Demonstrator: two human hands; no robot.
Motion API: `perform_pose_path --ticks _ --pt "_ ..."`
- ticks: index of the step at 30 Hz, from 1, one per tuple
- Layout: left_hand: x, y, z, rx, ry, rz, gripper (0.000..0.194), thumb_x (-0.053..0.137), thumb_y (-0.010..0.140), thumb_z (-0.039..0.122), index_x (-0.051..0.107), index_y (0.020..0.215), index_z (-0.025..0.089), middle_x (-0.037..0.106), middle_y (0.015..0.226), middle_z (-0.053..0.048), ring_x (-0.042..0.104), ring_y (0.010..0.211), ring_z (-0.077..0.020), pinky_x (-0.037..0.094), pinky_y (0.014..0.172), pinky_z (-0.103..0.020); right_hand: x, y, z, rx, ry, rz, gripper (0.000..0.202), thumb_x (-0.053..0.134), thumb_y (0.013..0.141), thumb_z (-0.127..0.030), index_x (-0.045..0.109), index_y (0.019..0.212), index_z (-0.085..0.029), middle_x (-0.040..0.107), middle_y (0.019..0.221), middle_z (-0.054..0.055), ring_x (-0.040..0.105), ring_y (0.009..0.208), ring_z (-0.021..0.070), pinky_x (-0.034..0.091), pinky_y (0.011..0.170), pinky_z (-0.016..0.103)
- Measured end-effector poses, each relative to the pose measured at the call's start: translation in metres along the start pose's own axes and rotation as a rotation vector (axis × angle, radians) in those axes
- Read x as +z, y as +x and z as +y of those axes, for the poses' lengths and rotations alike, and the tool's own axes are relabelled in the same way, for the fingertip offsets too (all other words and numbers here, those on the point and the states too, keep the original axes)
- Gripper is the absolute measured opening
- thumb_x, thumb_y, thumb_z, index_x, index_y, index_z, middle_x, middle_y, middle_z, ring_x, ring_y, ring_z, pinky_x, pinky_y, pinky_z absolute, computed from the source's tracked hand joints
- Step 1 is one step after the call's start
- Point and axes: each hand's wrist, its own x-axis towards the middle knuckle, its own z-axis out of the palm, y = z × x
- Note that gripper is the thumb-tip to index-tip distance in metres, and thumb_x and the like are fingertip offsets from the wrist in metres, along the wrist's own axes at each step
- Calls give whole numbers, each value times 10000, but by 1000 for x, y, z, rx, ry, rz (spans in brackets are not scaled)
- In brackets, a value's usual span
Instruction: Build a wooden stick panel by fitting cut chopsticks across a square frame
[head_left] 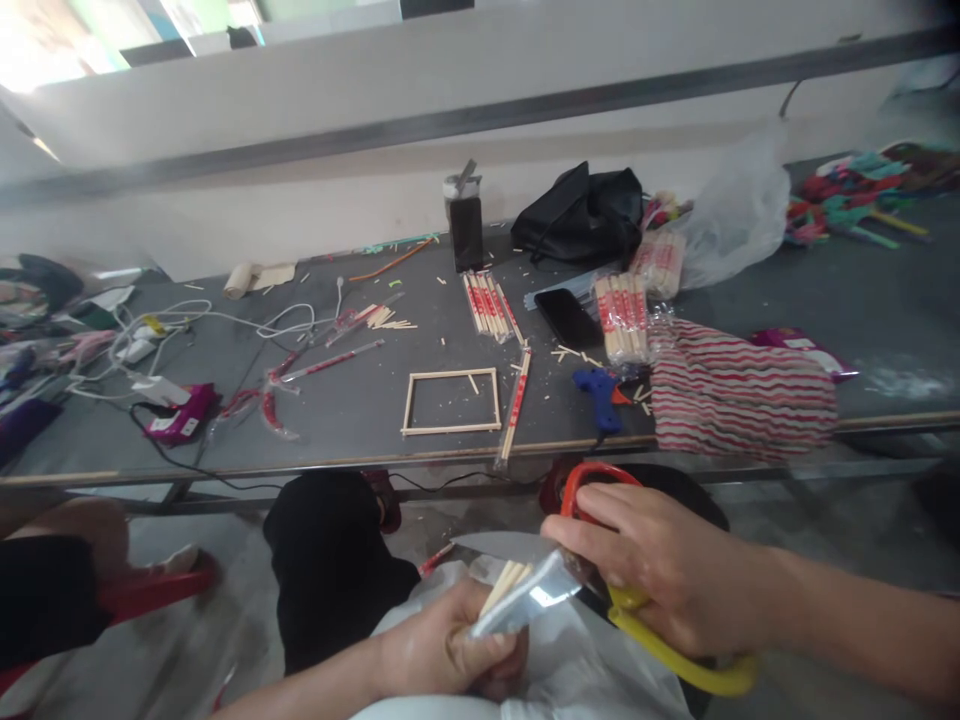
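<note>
In the lower middle of the head view, my left hand (457,645) is closed around a small bunch of pale wooden chopsticks (508,583), whose ends poke up past my fingers. My right hand (652,560) grips a large pair of scissors (675,655) with one red-orange and one yellow handle loop. The metal blades are spread apart, with the stick ends between them. Whether the blades touch the sticks, I cannot tell. Both hands are above my lap, in front of the table. A rectangular frame of sticks (450,432) lies on the tabletop beyond them.
On the grey table (352,420) lie a blue glue gun (600,398), a phone (568,318), wrapped chopsticks (486,305), a striped cloth (742,395) and a black bag (581,215). White cables (217,315) tangle at left. A seated person's leg (67,540) shows at left.
</note>
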Motion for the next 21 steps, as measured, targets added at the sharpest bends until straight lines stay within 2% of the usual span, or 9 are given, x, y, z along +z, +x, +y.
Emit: perform_pose_path --ticks 6,10,12,17,19,21 --pt "-8 4 -3 73 35 89 605 472 726 747 406 595 159 389 528 35 359 470 -55 269 434 -203 -1 4 5 46 37 3 493 528 674 -134 520 1167 -140 550 804 51 501 674 180 383 615 289" --pt "-23 11 0 42 -70 164 584 434 758 738 333 583 190 260 487 84 189 383 -22 142 336 -173 2 7 11 95 87 -3 424 511 663 -84 551 1077 -164 578 756 24 524 640 167 394 582 268" --pt "-29 13 5 83 -109 173 584 457 735 748 329 594 195 221 486 98 136 382 -17 106 323 -163 3 6 13 143 138 80 416 505 693 -89 547 1097 -177 606 781 29 550 665 166 420 598 261" --pt "-32 13 12 184 -81 224 582 486 725 740 364 600 184 258 482 89 172 376 -16 137 314 -152 7 -1 12 350 314 411 340 476 873 -166 505 1202 -249 674 928 23 624 741 130 487 687 220" --pt "-32 13 10 193 -77 243 586 485 721 744 365 594 185 275 481 84 182 369 -15 143 306 -154 6 -1 11 373 330 421 356 492 888 -199 491 1239 -259 680 971 24 641 783 134 503 721 221" --pt "-32 14 7 197 -76 244 590 488 711 752 362 592 188 284 478 82 188 364 -16 154 303 -159 3 1 9 370 347 351 382 489 896 -220 484 1276 -256 677 1018 36 649 856 151 517 771 242"
